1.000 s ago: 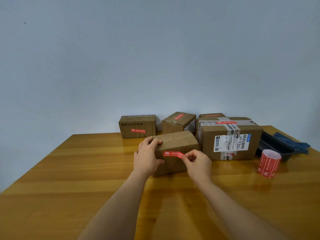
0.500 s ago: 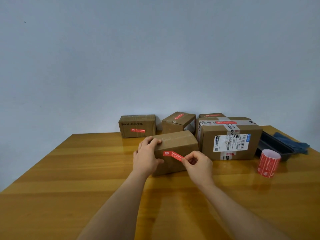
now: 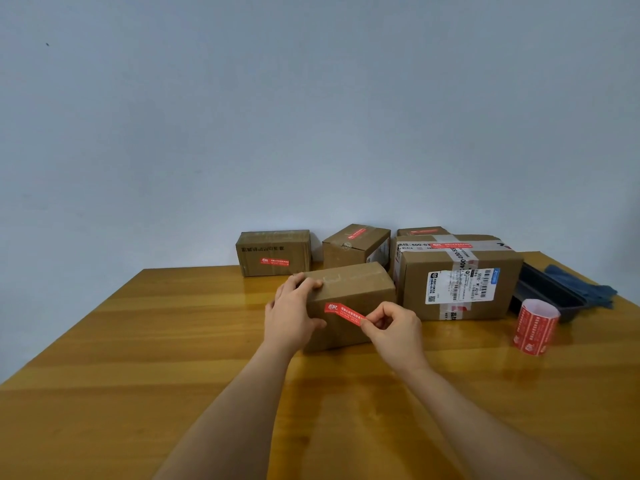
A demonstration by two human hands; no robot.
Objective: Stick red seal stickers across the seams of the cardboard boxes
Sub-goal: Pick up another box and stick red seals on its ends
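A small plain cardboard box (image 3: 356, 289) stands mid-table in front of me. My left hand (image 3: 292, 315) grips its left end, fingers over the top edge. A red seal sticker (image 3: 343, 313) lies against the box's front face; its left end touches the cardboard and its right end is pinched between thumb and forefinger of my right hand (image 3: 394, 327). The sticker slopes down to the right. A roll of red stickers (image 3: 535, 327) stands upright at the right.
Behind stand a left box (image 3: 273, 252) with a red sticker, a tilted middle box (image 3: 356, 245), a large labelled box (image 3: 457, 275) and a small one behind it. A black tray (image 3: 547, 294) and blue cloth (image 3: 585, 287) lie far right. The wall is close behind the wooden table (image 3: 156, 341).
My right hand has drawn the sticker's free end slightly down and right, so the strip now slopes more. My left hand and the box have stayed put.
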